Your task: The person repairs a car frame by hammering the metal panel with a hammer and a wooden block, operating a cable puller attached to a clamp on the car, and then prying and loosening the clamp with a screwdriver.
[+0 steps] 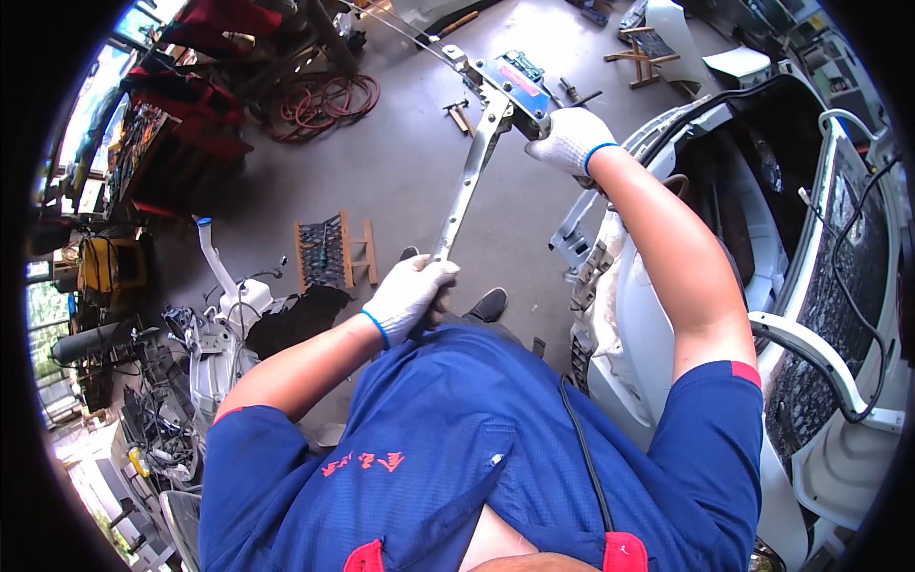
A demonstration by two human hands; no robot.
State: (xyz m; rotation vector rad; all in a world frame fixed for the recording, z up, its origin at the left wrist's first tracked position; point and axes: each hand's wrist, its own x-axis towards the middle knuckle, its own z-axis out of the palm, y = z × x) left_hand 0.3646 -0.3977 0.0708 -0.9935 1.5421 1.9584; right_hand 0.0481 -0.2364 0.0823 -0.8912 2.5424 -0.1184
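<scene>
A hand cable puller (516, 88) with a blue label plate is held out in front of me, off the floor. Its long metal lever (460, 205), pierced by several holes, slants down toward my body. My left hand (408, 294), in a white glove with a blue cuff, is wrapped round the lever's near end. At the right end of the puller's body, my right hand (574, 143), gloved the same way, is closed; its fingertips are partly hidden. A thin wire cable (405, 30) runs from the puller to the upper left.
On my right stands a white car body (634, 315) with open edges. A low folding stool (324, 250), a coiled red hose (324, 105) and a hammer (459, 116) are on the grey floor. Removed car parts (224, 357) lie at left. Another stool (643, 57) stands farther off.
</scene>
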